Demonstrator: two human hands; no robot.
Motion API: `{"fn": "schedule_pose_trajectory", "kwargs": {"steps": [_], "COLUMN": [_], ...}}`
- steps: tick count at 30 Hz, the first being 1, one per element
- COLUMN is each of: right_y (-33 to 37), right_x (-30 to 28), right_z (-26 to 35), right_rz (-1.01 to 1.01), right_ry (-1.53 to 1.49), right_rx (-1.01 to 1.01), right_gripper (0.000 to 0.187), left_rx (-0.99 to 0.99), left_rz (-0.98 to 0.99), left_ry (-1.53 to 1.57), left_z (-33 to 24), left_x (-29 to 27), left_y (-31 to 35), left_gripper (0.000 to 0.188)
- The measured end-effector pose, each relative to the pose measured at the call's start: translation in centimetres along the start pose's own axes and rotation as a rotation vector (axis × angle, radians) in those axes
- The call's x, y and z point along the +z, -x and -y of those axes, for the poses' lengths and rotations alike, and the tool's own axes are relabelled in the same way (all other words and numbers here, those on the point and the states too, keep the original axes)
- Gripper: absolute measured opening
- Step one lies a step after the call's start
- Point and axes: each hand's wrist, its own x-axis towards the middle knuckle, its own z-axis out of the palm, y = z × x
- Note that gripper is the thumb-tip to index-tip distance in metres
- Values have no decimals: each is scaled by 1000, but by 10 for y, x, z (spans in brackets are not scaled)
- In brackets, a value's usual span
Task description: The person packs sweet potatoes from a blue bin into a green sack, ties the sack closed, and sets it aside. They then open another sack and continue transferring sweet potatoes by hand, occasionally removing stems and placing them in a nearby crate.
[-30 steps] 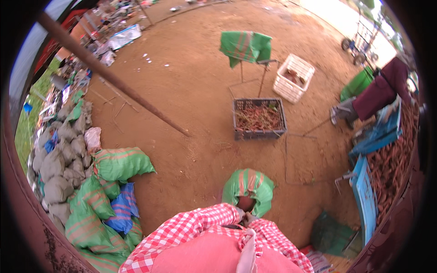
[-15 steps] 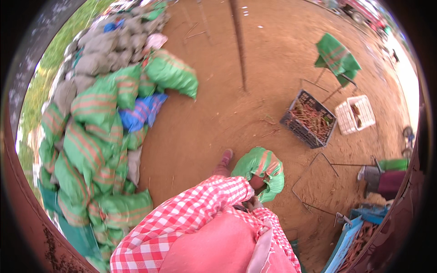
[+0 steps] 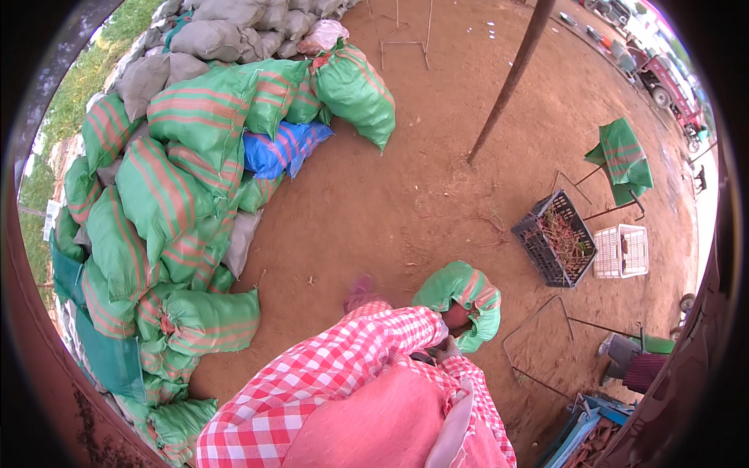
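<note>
A green sack (image 3: 443, 285) with orange stripes is just in front of me, and a dark reddish-brown patch shows in its near side; I cannot tell what that is. Close together at the sack's near edge are my left hand (image 3: 441, 340) and my right hand (image 3: 450, 351). Both have closed fingers, but what they hold is too small to make out. A small dark object (image 3: 422, 357) shows beside them at my waist. Red-and-white checked sleeves cover my arms. My shoe (image 3: 360, 288) is blurred to the left of the sack.
Green striped sacks (image 3: 160, 195), a blue sack (image 3: 282, 148) and grey sacks (image 3: 207, 39) are heaped at left. A pole (image 3: 511, 78) stands ahead. At right are a black crate (image 3: 538, 246) of reddish stalks, a white crate (image 3: 608, 261), metal frames (image 3: 538, 312) and a person's sleeve (image 3: 646, 373).
The view has turned, so the sack heap and crates sit differently in it. My foot has shifted left and blurred. My hands stay together by the green sack.
</note>
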Motion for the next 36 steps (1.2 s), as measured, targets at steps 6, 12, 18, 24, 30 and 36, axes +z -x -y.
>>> {"fn": "schedule_pose_trajectory", "kwargs": {"steps": [6,12,18,24,30,36], "right_y": [10,23,43,66,65,54], "right_x": [47,95,131,122,142,181], "right_z": [77,101,111,147,141,134], "right_rz": [-17,27,99,42,189,239], "right_ry": [-55,-103,-94,-69,-78,-58], "right_rx": [20,30,-29,-128,-183,-156], "right_gripper": [36,37,39,32,35,38], "left_rx": [45,-51,-214,-363,-459,-438], "left_rz": [-150,-41,102,227,213,74], "left_ry": [115,96,38,15,70,145], "left_z": [45,68,69,58,60,75], "left_x": [-24,-61,-86,-108,-125,-134], "left_y": [49,111,138,171,222,252], "left_gripper": [28,29,29,30,30,31]}}
